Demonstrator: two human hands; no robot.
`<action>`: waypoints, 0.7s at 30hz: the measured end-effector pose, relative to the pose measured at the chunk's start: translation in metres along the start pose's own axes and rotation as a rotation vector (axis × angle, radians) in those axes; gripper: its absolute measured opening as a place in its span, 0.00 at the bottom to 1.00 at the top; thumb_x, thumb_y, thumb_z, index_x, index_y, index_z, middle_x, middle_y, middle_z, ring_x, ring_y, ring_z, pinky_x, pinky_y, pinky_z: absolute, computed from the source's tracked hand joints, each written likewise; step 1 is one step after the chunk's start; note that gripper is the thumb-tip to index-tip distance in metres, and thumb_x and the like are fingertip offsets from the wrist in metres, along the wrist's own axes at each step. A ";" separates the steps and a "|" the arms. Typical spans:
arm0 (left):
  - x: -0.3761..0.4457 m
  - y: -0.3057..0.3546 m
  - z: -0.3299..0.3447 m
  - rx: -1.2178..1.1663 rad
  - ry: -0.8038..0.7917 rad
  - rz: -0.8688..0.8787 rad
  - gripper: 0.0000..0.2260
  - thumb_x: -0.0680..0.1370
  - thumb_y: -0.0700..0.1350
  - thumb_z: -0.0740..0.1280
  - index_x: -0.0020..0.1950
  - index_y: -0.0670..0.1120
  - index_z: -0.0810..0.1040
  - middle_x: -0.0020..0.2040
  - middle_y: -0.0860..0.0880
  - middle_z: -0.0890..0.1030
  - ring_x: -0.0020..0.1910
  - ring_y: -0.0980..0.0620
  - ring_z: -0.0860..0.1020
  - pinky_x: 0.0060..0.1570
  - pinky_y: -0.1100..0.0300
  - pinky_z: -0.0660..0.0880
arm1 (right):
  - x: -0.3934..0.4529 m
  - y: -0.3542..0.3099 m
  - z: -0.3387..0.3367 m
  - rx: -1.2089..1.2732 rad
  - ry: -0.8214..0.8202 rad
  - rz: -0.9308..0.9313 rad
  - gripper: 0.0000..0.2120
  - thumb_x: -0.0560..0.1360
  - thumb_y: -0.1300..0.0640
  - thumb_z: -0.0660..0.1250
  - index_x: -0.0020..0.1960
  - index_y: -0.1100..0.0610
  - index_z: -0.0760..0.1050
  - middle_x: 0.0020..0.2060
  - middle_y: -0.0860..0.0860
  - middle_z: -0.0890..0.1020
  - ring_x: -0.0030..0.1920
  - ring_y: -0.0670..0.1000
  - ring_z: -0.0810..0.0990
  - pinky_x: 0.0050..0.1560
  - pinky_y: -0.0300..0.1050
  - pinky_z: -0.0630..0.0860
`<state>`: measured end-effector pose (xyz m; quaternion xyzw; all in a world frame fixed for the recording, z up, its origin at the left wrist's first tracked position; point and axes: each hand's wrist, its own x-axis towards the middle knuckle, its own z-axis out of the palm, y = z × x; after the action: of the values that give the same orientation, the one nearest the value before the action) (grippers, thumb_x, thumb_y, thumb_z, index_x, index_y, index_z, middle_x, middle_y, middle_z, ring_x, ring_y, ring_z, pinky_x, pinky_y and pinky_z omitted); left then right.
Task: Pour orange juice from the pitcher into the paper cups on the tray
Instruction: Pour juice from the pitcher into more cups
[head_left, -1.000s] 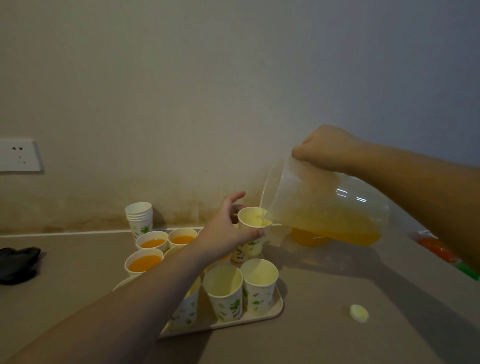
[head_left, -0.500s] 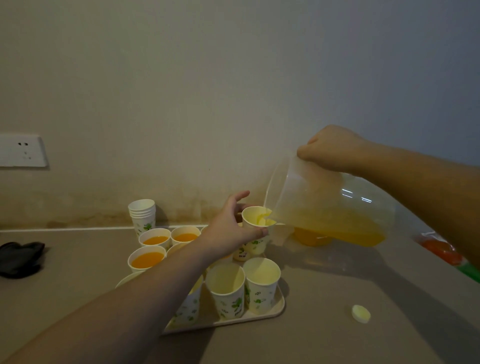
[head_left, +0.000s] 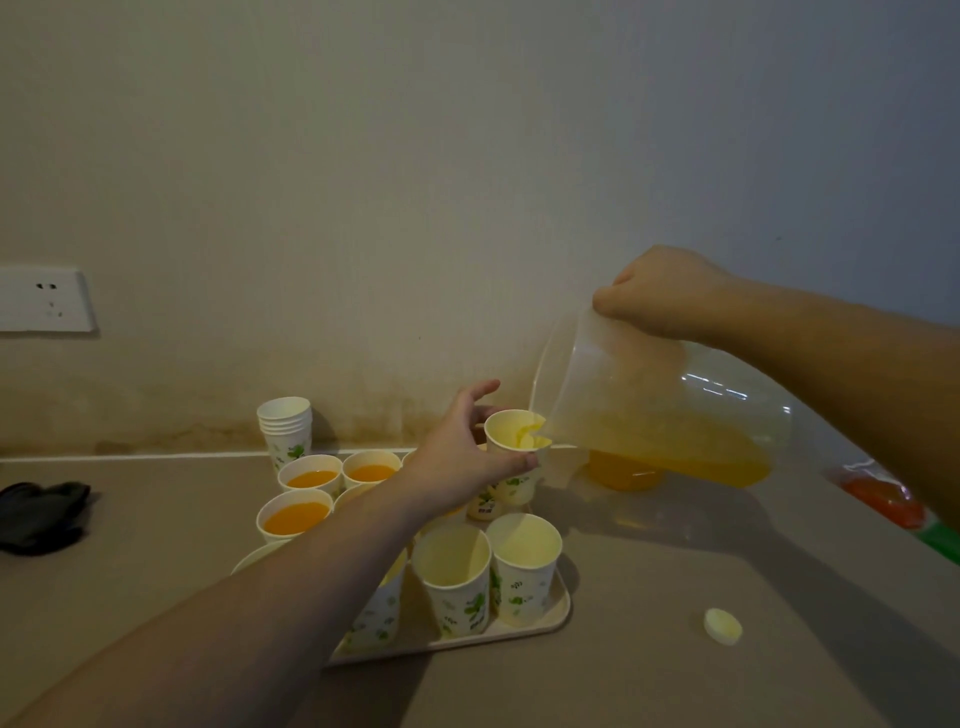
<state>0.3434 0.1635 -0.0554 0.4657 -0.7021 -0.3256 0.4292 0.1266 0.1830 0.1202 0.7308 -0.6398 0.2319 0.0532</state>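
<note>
My left hand (head_left: 457, 457) holds a paper cup (head_left: 514, 457) lifted above the tray (head_left: 545, 621), thumb and fingers wrapped around its side, forefinger raised clear of the rim. My right hand (head_left: 665, 293) has its grip closed at the top of the clear pitcher (head_left: 660, 410), presumably on a handle hidden under my fist. The pitcher is tilted well over, its lip resting at the cup's rim, the juice pooled toward the spout.

To pour well here I would hold the tilt gentle and let a thin stream run down the inside wall; the paper cup is soft, so I squeeze only enough to steady it. I cannot quite tell how full it is, since the spout hides part of the inside, so I would stop early rather than late, then roll the pitcher upright before drawing it away.

Three filled cups (head_left: 296, 514) stand at the tray's far left; two empty cups (head_left: 454, 571) wait at its near right. A spare stack of cups (head_left: 285, 426) sits on the bench (head_left: 156, 545) behind.
</note>
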 end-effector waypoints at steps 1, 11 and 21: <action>0.000 0.000 0.000 0.000 -0.001 -0.002 0.45 0.67 0.53 0.83 0.77 0.62 0.61 0.64 0.61 0.77 0.62 0.57 0.77 0.65 0.48 0.77 | 0.000 0.000 0.000 -0.008 0.004 -0.003 0.17 0.77 0.54 0.63 0.31 0.61 0.71 0.31 0.56 0.73 0.34 0.55 0.71 0.32 0.42 0.63; 0.000 0.000 0.000 0.018 -0.006 -0.019 0.46 0.66 0.55 0.83 0.77 0.63 0.60 0.65 0.60 0.77 0.63 0.55 0.78 0.65 0.46 0.77 | 0.000 0.001 0.002 -0.018 0.007 -0.009 0.18 0.77 0.54 0.63 0.30 0.61 0.70 0.30 0.55 0.72 0.34 0.55 0.71 0.32 0.43 0.62; 0.000 -0.001 -0.002 0.017 -0.006 -0.018 0.46 0.67 0.52 0.83 0.78 0.61 0.59 0.65 0.59 0.77 0.62 0.55 0.78 0.65 0.46 0.77 | 0.005 0.001 0.006 -0.058 0.006 -0.023 0.19 0.77 0.53 0.62 0.31 0.60 0.70 0.31 0.55 0.73 0.36 0.56 0.71 0.32 0.43 0.61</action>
<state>0.3450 0.1628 -0.0552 0.4747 -0.7017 -0.3249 0.4203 0.1278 0.1766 0.1167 0.7356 -0.6376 0.2147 0.0789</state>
